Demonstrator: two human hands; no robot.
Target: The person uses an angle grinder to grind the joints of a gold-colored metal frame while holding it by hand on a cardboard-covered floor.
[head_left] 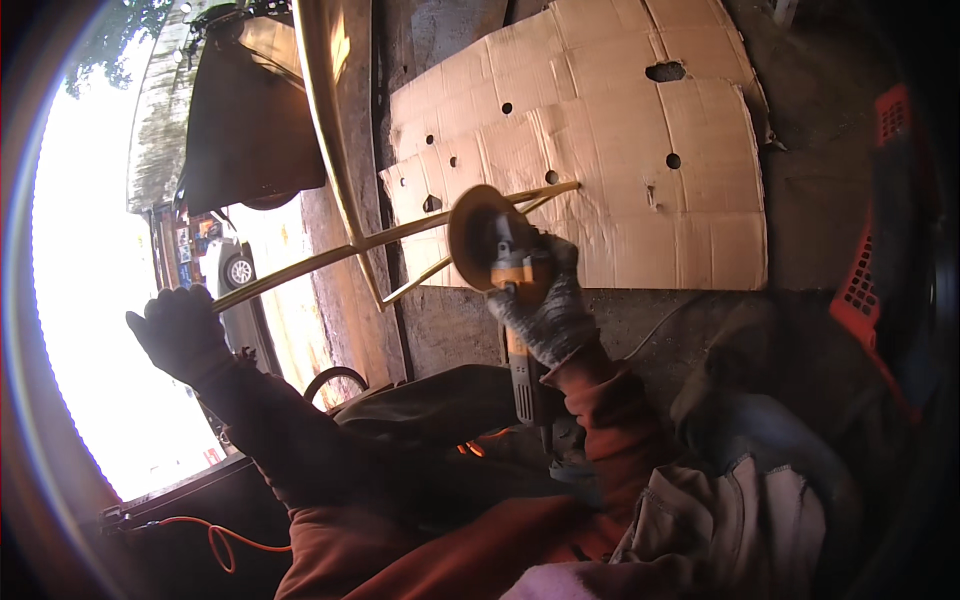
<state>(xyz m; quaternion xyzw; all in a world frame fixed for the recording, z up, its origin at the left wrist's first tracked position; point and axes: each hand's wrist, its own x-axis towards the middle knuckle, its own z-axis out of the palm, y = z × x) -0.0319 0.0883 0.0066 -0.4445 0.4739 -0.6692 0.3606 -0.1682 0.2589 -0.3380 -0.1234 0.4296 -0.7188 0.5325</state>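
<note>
A gold-coloured metal tube frame (300, 266) slants across the middle, with crossing bars and a long upright running to the top edge. My left hand (182, 332), in a dark glove, is closed around the frame's left end with its thumb sticking out. In a grey knit glove, my right hand (556, 318) grips an angle grinder (522, 375) with an orange and dark body. The grinder's round brownish disc (468, 240) overlaps the frame's bars right of the crossing; whether it touches them I cannot tell. It hides part of the bars.
A flattened cardboard sheet (600, 130) with several holes lies beyond the frame. Dark panels (255, 120) stand at the upper left. An orange cable (216, 548) loops at the lower left. At the right is a red perforated plastic piece (862, 290). A car (238, 270) shows outside.
</note>
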